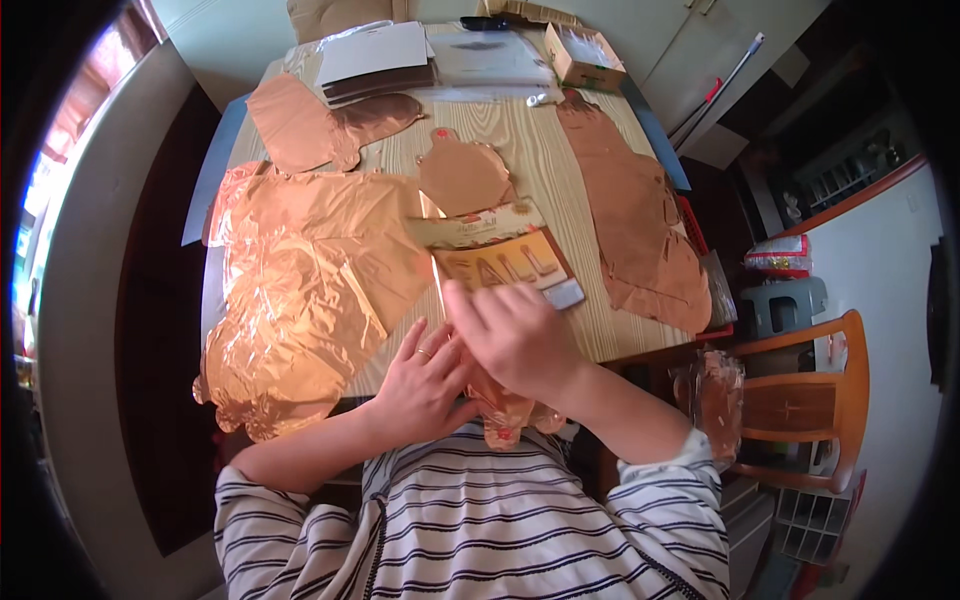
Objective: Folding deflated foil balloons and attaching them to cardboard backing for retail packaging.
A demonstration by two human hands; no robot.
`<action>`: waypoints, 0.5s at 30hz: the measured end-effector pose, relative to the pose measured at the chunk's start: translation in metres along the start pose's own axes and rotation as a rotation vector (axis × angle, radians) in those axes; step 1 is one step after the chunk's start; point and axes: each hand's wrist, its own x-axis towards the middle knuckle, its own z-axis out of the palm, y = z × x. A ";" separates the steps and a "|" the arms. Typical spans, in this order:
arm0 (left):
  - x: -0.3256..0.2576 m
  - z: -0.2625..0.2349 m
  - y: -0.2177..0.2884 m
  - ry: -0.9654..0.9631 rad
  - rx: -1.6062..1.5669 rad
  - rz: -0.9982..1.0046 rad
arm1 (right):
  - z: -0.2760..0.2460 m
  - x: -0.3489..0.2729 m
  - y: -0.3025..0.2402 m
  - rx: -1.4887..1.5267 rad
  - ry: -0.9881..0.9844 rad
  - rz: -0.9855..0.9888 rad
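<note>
My left hand (425,380) lies with its fingers stretched out at the table's near edge, touching or just above a copper foil balloon (503,410). This flat balloon hangs over the edge toward my lap, partly hidden under my hands. Just right of it, my right hand (520,340) is closed, fingers curled. What it pinches, if anything, is hidden. Beyond its knuckles is a flat balloon package (520,222) with a printed card top and a picture of letter balloons. The right hand covers its lower left part; whether it touches the package I cannot tell.
Large flat copper foil balloons lie on the left (310,260), the right (635,210) and the far left (290,125). A smaller round foil piece (465,175) is mid-table. White sheets (375,52), clear bags (490,60) and a cardboard box (585,60) stand at the back. A wooden chair (790,400) is at right.
</note>
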 end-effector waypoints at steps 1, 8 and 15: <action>-0.004 0.004 0.004 0.008 0.013 -0.001 | 0.015 -0.006 -0.006 0.040 -0.064 0.023; -0.045 0.010 0.025 0.153 -0.018 -0.044 | -0.020 -0.048 0.001 0.682 -0.247 0.224; -0.040 -0.014 0.012 0.375 0.036 -0.047 | -0.037 -0.131 0.012 0.204 -0.412 0.090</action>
